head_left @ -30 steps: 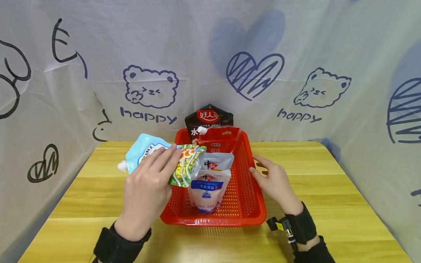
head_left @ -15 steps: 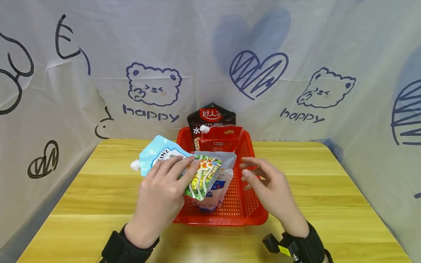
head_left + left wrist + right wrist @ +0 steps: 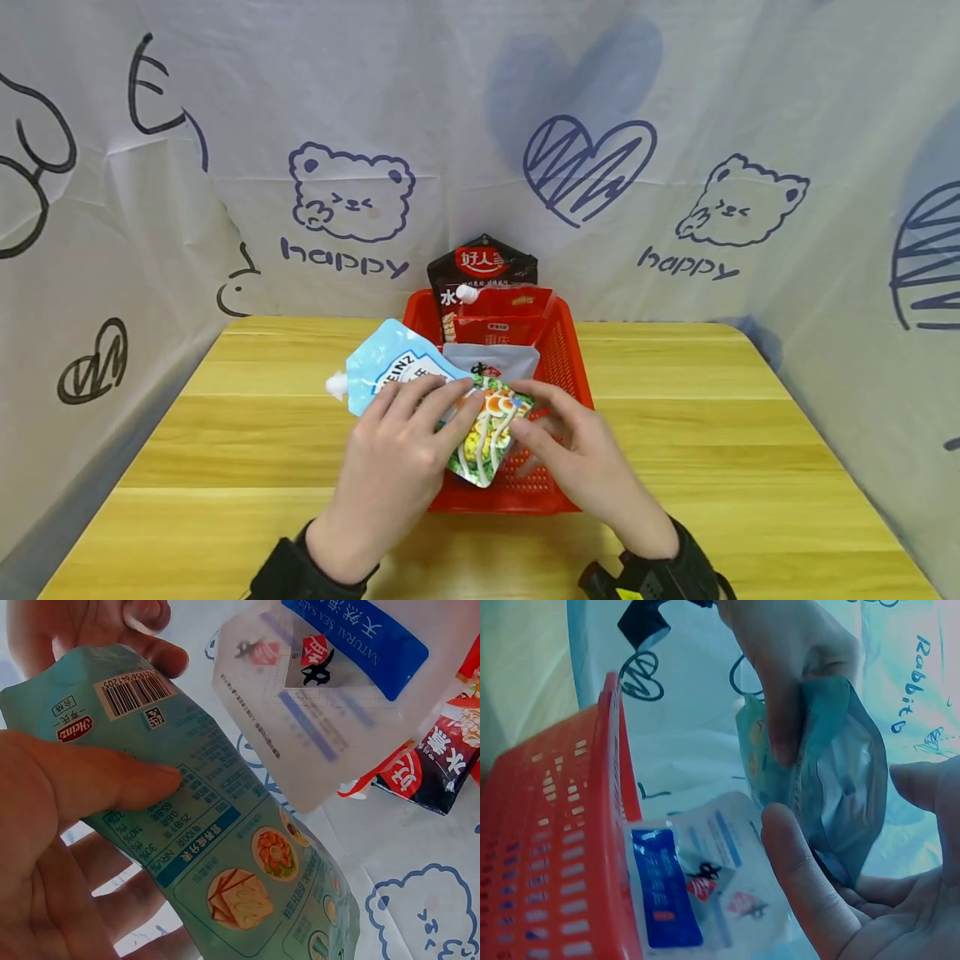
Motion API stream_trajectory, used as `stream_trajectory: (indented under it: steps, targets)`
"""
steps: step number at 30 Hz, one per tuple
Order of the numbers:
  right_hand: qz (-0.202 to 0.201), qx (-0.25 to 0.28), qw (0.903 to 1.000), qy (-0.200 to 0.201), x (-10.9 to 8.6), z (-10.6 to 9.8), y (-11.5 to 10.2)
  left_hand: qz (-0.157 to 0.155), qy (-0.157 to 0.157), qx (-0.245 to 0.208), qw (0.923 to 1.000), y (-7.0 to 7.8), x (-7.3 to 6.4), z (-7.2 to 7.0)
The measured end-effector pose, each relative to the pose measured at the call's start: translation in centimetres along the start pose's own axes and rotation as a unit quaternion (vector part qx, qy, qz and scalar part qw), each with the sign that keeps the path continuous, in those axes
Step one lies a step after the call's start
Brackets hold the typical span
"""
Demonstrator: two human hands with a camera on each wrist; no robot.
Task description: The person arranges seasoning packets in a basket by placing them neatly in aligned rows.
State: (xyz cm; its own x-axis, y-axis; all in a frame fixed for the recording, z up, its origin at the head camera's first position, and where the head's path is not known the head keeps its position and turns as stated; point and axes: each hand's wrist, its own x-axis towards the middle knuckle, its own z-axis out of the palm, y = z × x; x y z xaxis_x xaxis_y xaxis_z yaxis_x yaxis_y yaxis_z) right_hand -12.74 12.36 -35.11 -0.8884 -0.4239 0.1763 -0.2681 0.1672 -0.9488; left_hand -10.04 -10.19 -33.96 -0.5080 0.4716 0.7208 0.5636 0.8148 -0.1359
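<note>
My left hand (image 3: pixel 397 467) grips a light-blue Heinz spout pouch (image 3: pixel 405 358), tilted over the front of a red plastic basket (image 3: pixel 566 367). Its white cap points left and its salad-printed bottom end right. In the left wrist view the thumb presses the printed back of the pouch (image 3: pixel 217 825). Around the pouch's bottom end my right hand (image 3: pixel 585 458) holds thumb and fingers apart; whether they touch it is hard to tell. Beneath, a white sea-salt pouch (image 3: pixel 720 892) stands in the basket, hidden in the head view by the Heinz pouch and hands.
Further back in the basket stand another white salt pouch (image 3: pixel 498 360), a red pouch (image 3: pixel 517 312) with a white spout and a black packet (image 3: pixel 487 271). The basket rests on a wooden table (image 3: pixel 712 400), with a white drawn-on cloth (image 3: pixel 465 125) behind.
My left hand has carried the Heinz pouch rightward and slightly down over the basket's front. The right hand has left the basket's right rim and come in to the pouch's bottom end.
</note>
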Motion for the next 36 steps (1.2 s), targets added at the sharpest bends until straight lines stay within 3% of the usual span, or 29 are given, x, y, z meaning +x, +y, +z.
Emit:
stream_trajectory:
  steps: [8, 20, 25, 31, 36]
  targets:
    - [0.032, 0.069, 0.997, 0.013, 0.0, 0.8, -0.1, 0.004, -0.002, 0.002, 1.0, 0.7, -0.1, 0.2]
    - [0.039, 0.107, 0.9905, 0.076, -0.2, 1.0, -0.3, -0.016, -0.046, -0.034, 0.9982, 0.7, 0.1, 0.8]
    - [0.045, 0.107, 0.9885, 0.098, -0.2, 0.7, -0.2, -0.032, -0.065, -0.064, 0.9954, 0.0, 0.3, 0.8]
    - [0.071, 0.105, 0.9862, 0.106, -0.2, 0.5, -0.4, -0.085, -0.109, -0.131, 0.9817, -2.2, 0.1, 0.0]
    - [0.072, 0.104, 0.9856, 0.112, -0.2, 0.4, -0.5, -0.143, -0.119, -0.209, 0.9601, -3.8, 0.0, -0.7]
